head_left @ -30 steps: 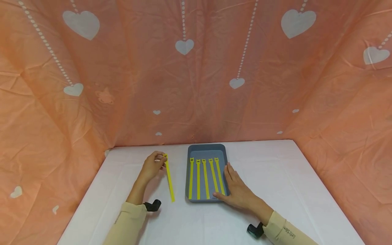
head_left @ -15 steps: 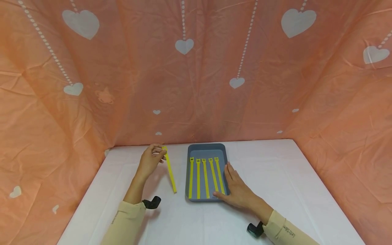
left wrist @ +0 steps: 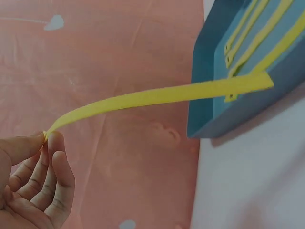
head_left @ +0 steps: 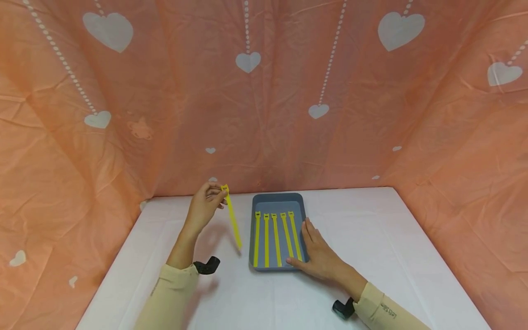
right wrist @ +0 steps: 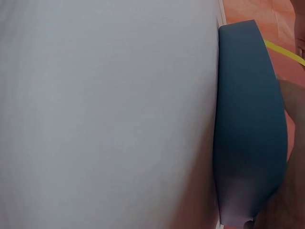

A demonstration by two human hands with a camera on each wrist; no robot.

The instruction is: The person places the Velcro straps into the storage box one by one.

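My left hand (head_left: 201, 208) holds a yellow hook-and-loop cable tie (head_left: 233, 220) in the air, left of a grey-blue tray (head_left: 277, 197). Thumb and index finger pinch it just below its slotted head, and its tail slants down toward the tray. In the left wrist view the tie (left wrist: 157, 97) bows out from the fingertips, its free end in front of the tray wall (left wrist: 202, 71). Several similar ties (head_left: 266, 240) lie side by side in the tray, heads at the far end. My right hand (head_left: 321, 260) rests against the tray's near right corner, fingers straight along its side, thumb over the near rim.
A white cloth (head_left: 264, 302) covers the table under the tray. Behind and at both sides hangs an orange-pink curtain (head_left: 272, 142) with white hearts. Each wrist carries a small black camera, the left one (head_left: 207, 266) and the right one (head_left: 343, 309).
My left hand has risen and moved farther from me, lifting the cable tie so its tail shifts upward and slightly right. The right hand and tray stay in place.
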